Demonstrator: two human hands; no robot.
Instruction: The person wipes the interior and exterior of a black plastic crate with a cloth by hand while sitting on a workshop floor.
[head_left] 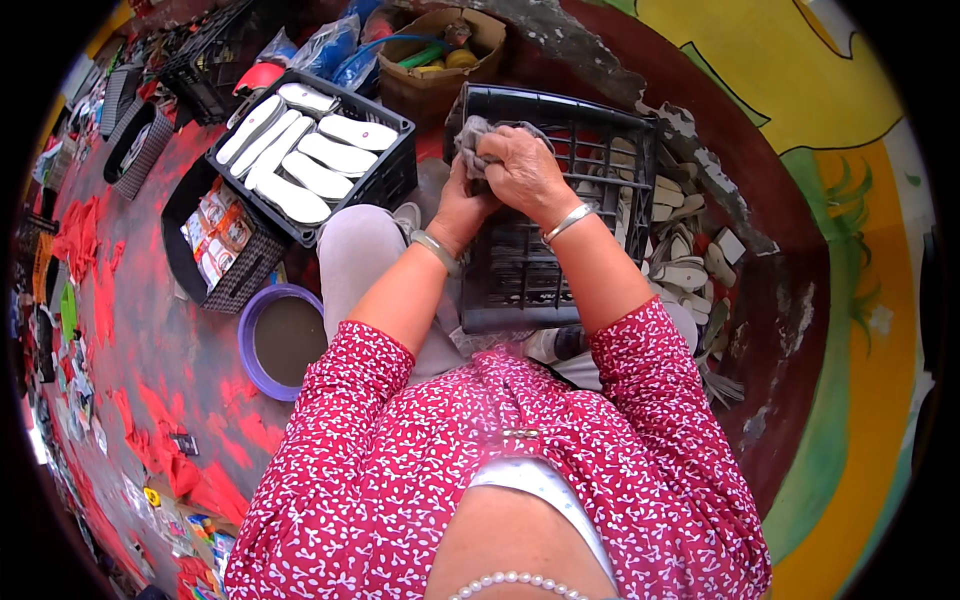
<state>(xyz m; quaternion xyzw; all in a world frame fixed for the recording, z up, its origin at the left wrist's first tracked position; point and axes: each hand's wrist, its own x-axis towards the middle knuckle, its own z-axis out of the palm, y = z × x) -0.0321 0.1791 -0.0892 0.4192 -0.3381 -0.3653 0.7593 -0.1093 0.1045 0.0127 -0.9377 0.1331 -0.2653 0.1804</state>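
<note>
Crimson with white sprigs, the blouse [400, 470] fills the near foreground below a pearl necklace [510, 578]. Just past it, a pale-trousered knee [355, 260] juts up on the left. A purple basin [247, 345] of murky liquid sits beside that leg. Directly in front of the person stands a black crate [520, 318], its slats partly screening the white and grey soles [685, 275] heaped behind it and to its right. Farther left, a woven basket [250, 270] holds bright packets [217, 235], close against a second crate [390, 180] filled with white insoles [320, 175]. Beyond are an open cardboard box [415, 95] with colourful things inside and, near it, some plastic bags [328, 45]; a painted wall [850, 80] curves along the far right.

Both forearms reach forward and converge, a silvery bangle on each wrist. The grey cloth [476, 140] is bunched at the first crate's far left corner. The right hand [525, 170] comes over the top, knuckles up, fingers curled tightly into the fabric. The left hand [465, 205] lies lower and to the left, gripping the cloth with the thumb against it; the right hand hides most of its fingers.
</note>
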